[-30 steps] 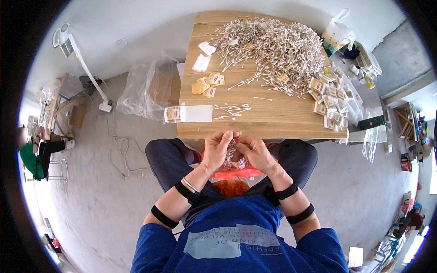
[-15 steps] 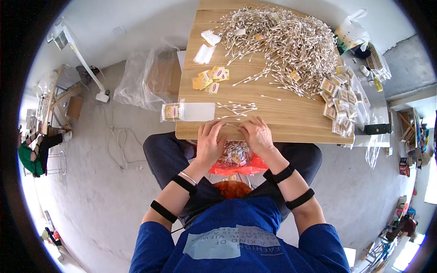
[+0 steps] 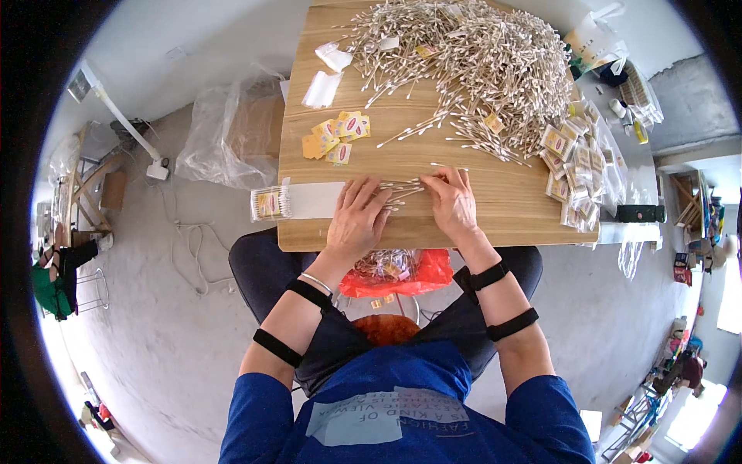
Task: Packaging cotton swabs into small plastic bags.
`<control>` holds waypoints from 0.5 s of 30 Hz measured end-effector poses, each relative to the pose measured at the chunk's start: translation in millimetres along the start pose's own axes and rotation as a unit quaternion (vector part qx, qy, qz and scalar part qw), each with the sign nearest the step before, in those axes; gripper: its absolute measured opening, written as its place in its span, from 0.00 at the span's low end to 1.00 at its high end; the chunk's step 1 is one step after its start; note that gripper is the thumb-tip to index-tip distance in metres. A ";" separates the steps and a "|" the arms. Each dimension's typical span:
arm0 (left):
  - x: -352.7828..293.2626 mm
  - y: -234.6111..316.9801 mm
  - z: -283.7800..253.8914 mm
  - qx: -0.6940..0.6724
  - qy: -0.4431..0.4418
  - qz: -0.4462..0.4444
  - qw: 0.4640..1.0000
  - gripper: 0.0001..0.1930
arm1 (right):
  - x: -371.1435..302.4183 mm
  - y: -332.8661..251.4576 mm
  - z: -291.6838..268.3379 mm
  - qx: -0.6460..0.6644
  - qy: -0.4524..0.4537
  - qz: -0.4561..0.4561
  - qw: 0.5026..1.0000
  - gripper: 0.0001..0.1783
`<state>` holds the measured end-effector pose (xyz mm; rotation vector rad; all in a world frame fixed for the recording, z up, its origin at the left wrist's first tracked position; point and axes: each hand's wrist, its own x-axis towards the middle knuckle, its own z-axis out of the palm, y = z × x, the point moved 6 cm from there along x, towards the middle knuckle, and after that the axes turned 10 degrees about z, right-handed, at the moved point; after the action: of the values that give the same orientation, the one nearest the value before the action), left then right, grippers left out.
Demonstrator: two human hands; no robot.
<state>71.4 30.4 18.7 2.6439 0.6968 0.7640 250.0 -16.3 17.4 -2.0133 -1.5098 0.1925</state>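
Both hands meet a loose cluster of cotton swabs (image 3: pixel 402 189) on the near part of the surface (image 3: pixel 510 203): the left hand (image 3: pixel 359 216) bends over its left end, the right hand (image 3: pixel 451 199) has its fingertips at the right end. Whether either grasps a swab I cannot tell; the fingers hide it. To the left lies a white strip (image 3: pixel 315 200) with a filled swab packet (image 3: pixel 269 204); yellow cards (image 3: pixel 338 136) sit farther off. A large swab heap (image 3: pixel 479 77) crowds the far right, with finished packets (image 3: pixel 573 172) nearer.

wooden table (image 3: pixel 514 203) heaped with cotton swabs (image 3: pixel 502 73)
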 end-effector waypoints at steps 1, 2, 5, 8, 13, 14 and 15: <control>0.0 -0.7 2.5 0.001 -0.019 -0.006 1.000 0.20 | 0.5 0.3 1.4 0.004 -0.021 -0.003 1.000 0.21; 0.0 -1.1 5.1 0.002 -0.037 -0.011 0.999 0.21 | 0.0 1.3 -0.5 0.005 -0.021 -0.002 1.000 0.21; -1.7 -1.2 5.7 0.023 -0.033 -0.015 0.999 0.22 | -4.5 -6.0 -7.7 -0.038 -0.018 -0.051 0.998 0.21; -1.3 -0.1 3.9 0.019 -0.025 -0.029 0.999 0.23 | -12.4 -9.6 -14.5 -0.083 -0.027 -0.070 0.994 0.19; -0.1 3.9 -0.8 0.016 -0.008 -0.041 0.999 0.21 | -22.5 -9.4 -25.2 -0.027 -0.008 -0.065 0.997 0.17; 0.9 6.0 -3.9 0.019 0.015 -0.041 0.999 0.19 | -23.0 -7.9 -24.1 -0.028 -0.007 -0.065 0.997 0.17; 0.9 5.9 -4.9 0.019 0.015 -0.040 0.999 0.19 | -22.2 -5.5 -23.9 -0.008 0.002 -0.045 0.999 0.13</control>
<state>71.5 26.7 25.5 2.6249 0.8282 0.7764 248.9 -44.7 34.4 -1.9532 -1.5997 0.1391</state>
